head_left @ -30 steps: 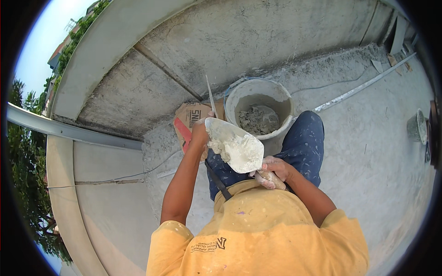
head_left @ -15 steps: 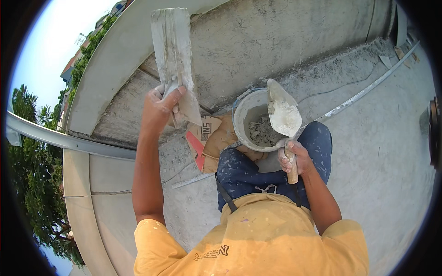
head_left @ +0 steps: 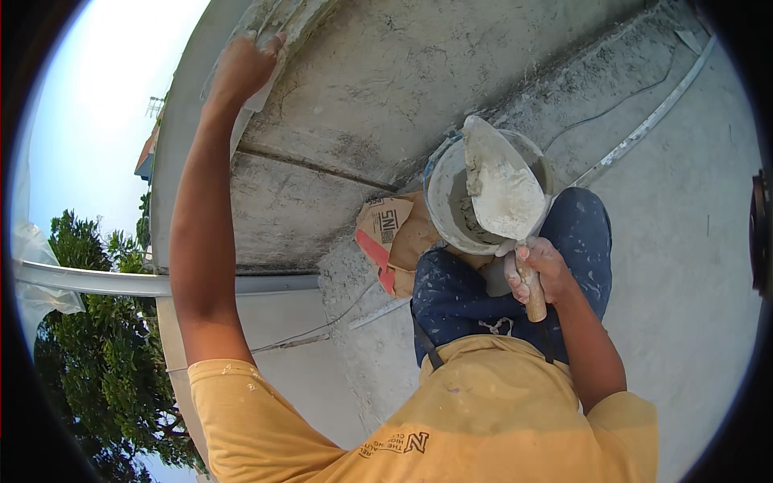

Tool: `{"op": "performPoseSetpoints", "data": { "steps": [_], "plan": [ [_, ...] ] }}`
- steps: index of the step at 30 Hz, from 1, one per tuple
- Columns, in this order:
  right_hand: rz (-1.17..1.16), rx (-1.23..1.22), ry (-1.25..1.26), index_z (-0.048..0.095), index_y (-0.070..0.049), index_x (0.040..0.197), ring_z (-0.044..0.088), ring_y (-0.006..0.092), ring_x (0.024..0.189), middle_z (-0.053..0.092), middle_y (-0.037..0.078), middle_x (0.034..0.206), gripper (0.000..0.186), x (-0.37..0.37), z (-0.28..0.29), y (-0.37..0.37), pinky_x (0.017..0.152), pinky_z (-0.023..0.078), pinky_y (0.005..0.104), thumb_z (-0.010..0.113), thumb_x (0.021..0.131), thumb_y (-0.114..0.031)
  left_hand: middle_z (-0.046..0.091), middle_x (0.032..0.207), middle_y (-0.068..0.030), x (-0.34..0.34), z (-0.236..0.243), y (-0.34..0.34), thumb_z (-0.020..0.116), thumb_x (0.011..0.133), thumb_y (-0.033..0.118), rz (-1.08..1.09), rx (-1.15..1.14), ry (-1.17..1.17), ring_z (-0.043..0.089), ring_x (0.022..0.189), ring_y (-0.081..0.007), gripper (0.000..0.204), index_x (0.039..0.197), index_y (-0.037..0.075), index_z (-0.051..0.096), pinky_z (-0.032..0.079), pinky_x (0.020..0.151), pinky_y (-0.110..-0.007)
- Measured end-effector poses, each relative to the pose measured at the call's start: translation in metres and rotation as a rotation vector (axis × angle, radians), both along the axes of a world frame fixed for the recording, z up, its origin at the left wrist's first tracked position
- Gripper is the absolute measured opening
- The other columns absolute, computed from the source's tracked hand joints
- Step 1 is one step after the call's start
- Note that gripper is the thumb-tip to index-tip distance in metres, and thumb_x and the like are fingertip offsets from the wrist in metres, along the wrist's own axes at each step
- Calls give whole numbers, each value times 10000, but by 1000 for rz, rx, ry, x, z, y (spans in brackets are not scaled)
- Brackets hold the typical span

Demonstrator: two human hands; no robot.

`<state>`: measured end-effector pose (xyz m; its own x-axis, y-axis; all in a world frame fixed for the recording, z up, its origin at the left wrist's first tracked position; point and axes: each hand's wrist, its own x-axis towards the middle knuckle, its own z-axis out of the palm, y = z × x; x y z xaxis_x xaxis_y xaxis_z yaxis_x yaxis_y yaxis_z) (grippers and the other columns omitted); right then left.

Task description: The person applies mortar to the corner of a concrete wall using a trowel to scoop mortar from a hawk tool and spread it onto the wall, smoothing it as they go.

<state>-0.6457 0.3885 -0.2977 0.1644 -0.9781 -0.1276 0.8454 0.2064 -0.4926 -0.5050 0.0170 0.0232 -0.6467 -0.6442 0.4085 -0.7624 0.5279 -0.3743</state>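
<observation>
My left hand [head_left: 244,68] is stretched far up and left, closed round a long, flat plastering trowel [head_left: 299,28] caked with pale plaster. That trowel is at the upper edge of the low grey wall [head_left: 386,88], and part of it runs out of view. My right hand [head_left: 541,272] grips a wooden-handled pointing trowel [head_left: 509,189]. Its wide blade, coated with whitish plaster, is above the bucket [head_left: 437,211] between my knees. Grey mortar [head_left: 471,221] shows inside the bucket, partly hidden by the blade.
A torn brown paper sack [head_left: 407,229] lies left of the bucket, beside the wall. A long pale metal strip [head_left: 648,121] and a thin cable [head_left: 608,113] run along the concrete floor. At the left, a curved rail [head_left: 113,282] passes in front of trees.
My left hand has moved up and left with the plastering trowel, from in front of the wall to its upper edge. My right hand still holds the pointing trowel above the bucket.
</observation>
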Motion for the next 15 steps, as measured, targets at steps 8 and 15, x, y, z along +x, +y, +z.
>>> {"op": "performPoseSetpoints", "data": {
  "steps": [8,15],
  "plan": [
    [23,1,6,541,17,1033,481,144,409,537,101,628,401,-2,-4,-4,360,425,283,603,897,-355,585,1060,-376,-8,8,3,584,865,492,211,162,-9,575,1063,-462,703,1114,-165,565,443,922,-469],
    [-6,-9,69,542,28,1092,483,144,418,536,96,632,459,-6,-8,-2,369,422,281,624,880,-371,491,608,-8,41,-29,79,672,872,336,-26,789,964,467,485,-105,336,822,16,581,404,445,-261]
  ]
}}
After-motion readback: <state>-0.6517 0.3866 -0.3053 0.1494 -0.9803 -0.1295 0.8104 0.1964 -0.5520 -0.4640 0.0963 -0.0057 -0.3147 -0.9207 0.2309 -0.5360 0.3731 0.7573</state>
